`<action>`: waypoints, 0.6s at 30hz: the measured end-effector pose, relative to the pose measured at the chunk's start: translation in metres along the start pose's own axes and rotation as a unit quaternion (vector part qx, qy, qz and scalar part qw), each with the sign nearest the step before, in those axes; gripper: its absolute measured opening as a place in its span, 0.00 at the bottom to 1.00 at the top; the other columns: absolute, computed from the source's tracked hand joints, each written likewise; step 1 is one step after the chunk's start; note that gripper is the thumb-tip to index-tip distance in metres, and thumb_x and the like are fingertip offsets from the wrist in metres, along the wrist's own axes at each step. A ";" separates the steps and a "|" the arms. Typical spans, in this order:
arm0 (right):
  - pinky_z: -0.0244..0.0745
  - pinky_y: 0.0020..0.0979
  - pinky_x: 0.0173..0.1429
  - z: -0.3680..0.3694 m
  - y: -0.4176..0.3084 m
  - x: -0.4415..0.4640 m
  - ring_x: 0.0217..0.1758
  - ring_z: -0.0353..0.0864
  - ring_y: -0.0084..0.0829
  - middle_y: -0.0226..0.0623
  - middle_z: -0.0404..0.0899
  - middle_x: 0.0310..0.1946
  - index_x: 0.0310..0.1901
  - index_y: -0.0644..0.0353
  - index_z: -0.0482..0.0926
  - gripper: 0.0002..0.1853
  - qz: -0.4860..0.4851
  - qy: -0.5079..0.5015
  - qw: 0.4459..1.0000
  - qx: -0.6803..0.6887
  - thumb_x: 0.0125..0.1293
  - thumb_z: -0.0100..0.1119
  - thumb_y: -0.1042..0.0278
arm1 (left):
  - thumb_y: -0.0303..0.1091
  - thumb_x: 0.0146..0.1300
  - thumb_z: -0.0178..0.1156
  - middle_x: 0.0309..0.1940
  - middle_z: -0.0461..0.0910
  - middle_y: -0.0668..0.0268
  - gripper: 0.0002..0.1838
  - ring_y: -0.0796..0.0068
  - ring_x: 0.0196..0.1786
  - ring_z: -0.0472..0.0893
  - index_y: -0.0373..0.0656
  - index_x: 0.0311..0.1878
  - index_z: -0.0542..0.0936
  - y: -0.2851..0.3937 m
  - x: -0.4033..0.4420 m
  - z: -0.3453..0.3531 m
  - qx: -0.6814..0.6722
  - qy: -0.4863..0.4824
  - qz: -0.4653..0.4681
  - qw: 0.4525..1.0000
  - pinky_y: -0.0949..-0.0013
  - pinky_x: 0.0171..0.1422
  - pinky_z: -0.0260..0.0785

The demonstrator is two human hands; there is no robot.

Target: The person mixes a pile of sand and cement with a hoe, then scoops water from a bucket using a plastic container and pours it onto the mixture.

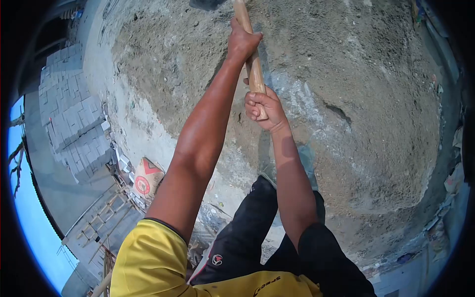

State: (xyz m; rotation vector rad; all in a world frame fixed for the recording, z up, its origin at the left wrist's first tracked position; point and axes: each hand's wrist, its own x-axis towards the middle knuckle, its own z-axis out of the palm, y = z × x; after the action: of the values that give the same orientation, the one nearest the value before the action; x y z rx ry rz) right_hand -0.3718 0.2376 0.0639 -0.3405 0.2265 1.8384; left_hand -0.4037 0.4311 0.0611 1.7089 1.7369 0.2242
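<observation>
A long-handled tool with a wooden handle (256,74) reaches up to the top edge of the view, where part of its dark metal head (208,4) shows. My left hand (242,42) is wrapped round the handle close to the top. Lower down, my right hand (264,108) grips the handle near its end. Below and around the tool lies a broad heap of grey-brown sandy material (371,128), with pale powdery streaks (299,94) beside my right hand. Most of the tool's head is cut off by the frame.
Stacked grey blocks (74,119) stand at the left. A printed sack (147,177) sits below them, near a wooden ladder-like frame (106,215). My legs (247,222) are at the heap's lower edge. Debris (438,232) lines the right side.
</observation>
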 end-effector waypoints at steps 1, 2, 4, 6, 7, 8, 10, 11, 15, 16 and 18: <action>0.67 0.29 0.21 -0.004 -0.003 0.056 0.18 0.71 0.23 0.31 0.69 0.23 0.50 0.62 0.73 0.13 -0.003 0.011 1.000 -0.014 0.65 0.58 0.74 | 0.37 0.53 0.70 0.50 0.81 0.39 0.51 0.47 0.54 0.83 0.31 0.73 0.50 -0.016 0.030 -0.007 0.053 -0.007 -0.001 0.999 0.56 0.55 0.76; 0.66 0.30 0.21 -0.008 -0.008 0.109 0.18 0.71 0.23 0.29 0.69 0.22 0.44 0.60 0.73 0.08 -0.006 0.028 0.999 -0.044 0.64 0.58 0.73 | 0.37 0.53 0.70 0.50 0.81 0.39 0.51 0.47 0.54 0.83 0.31 0.73 0.50 -0.027 0.049 -0.012 0.054 -0.001 -0.001 0.999 0.56 0.55 0.76; 0.65 0.32 0.22 -0.019 0.000 0.152 0.19 0.71 0.24 0.27 0.68 0.20 0.38 0.57 0.74 0.03 -0.004 0.059 0.995 -0.075 0.64 0.58 0.72 | 0.36 0.55 0.66 0.51 0.81 0.39 0.56 0.50 0.56 0.83 0.31 0.76 0.38 -0.046 0.071 -0.010 0.120 -0.094 -0.047 0.987 0.58 0.56 0.76; 0.63 0.33 0.22 -0.028 0.010 0.158 0.19 0.71 0.24 0.25 0.67 0.17 0.34 0.54 0.74 0.03 0.048 0.143 0.981 -0.123 0.64 0.58 0.70 | 0.35 0.57 0.61 0.49 0.82 0.41 0.56 0.52 0.55 0.83 0.33 0.76 0.31 -0.107 0.094 0.027 0.111 -0.134 -0.080 0.981 0.60 0.59 0.75; 0.63 0.32 0.22 -0.043 0.019 0.140 0.18 0.71 0.24 0.25 0.68 0.19 0.35 0.53 0.73 0.04 0.074 0.158 0.978 -0.115 0.64 0.59 0.70 | 0.34 0.56 0.60 0.50 0.82 0.40 0.57 0.50 0.56 0.83 0.35 0.77 0.29 -0.128 0.082 0.048 0.245 -0.180 -0.046 0.952 0.60 0.61 0.74; 0.63 0.31 0.22 -0.060 0.028 0.111 0.18 0.70 0.23 0.25 0.69 0.20 0.36 0.53 0.73 0.04 0.086 0.172 0.976 -0.106 0.64 0.58 0.70 | 0.32 0.56 0.59 0.52 0.81 0.40 0.57 0.49 0.57 0.82 0.37 0.77 0.27 -0.136 0.068 0.065 0.371 -0.227 -0.007 0.900 0.61 0.62 0.73; 0.64 0.29 0.21 -0.079 0.039 0.063 0.18 0.70 0.22 0.26 0.70 0.22 0.38 0.53 0.72 0.04 0.105 0.180 0.972 -0.112 0.64 0.58 0.71 | 0.30 0.54 0.59 0.54 0.79 0.38 0.60 0.45 0.58 0.81 0.43 0.77 0.25 -0.106 -0.015 0.056 0.157 -0.194 -0.129 0.960 0.60 0.64 0.72; 0.64 0.28 0.20 -0.083 0.045 0.033 0.18 0.70 0.21 0.26 0.71 0.23 0.39 0.54 0.72 0.05 0.120 0.189 0.967 -0.125 0.65 0.58 0.71 | 0.30 0.53 0.59 0.54 0.78 0.37 0.60 0.43 0.58 0.80 0.45 0.78 0.24 -0.106 -0.043 0.058 0.112 -0.209 -0.148 0.960 0.59 0.65 0.71; 0.65 0.27 0.20 -0.070 0.038 -0.061 0.18 0.70 0.20 0.27 0.71 0.23 0.40 0.55 0.72 0.06 0.151 0.268 0.932 -0.194 0.64 0.58 0.72 | 0.29 0.53 0.57 0.55 0.76 0.34 0.60 0.40 0.59 0.79 0.51 0.78 0.23 -0.092 -0.133 0.078 -0.014 -0.233 -0.206 0.950 0.57 0.66 0.70; 0.65 0.27 0.20 -0.064 0.033 -0.081 0.18 0.70 0.20 0.27 0.71 0.24 0.41 0.55 0.72 0.06 0.168 0.289 0.920 -0.204 0.64 0.58 0.72 | 0.29 0.53 0.57 0.56 0.76 0.34 0.59 0.40 0.59 0.79 0.52 0.78 0.23 -0.089 -0.151 0.084 -0.042 -0.224 -0.211 0.951 0.57 0.66 0.70; 0.65 0.27 0.20 -0.054 0.017 -0.112 0.18 0.70 0.20 0.27 0.71 0.24 0.41 0.55 0.72 0.07 0.182 0.305 0.910 -0.214 0.63 0.58 0.72 | 0.31 0.54 0.59 0.56 0.76 0.34 0.61 0.43 0.58 0.80 0.53 0.77 0.22 -0.084 -0.183 0.107 -0.067 -0.239 -0.247 0.937 0.61 0.64 0.72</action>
State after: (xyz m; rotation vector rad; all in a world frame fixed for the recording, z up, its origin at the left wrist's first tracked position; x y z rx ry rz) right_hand -0.3522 0.1143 0.0519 -1.2597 0.3279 2.0967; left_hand -0.4294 0.2143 -0.0043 1.0643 1.6620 -0.2736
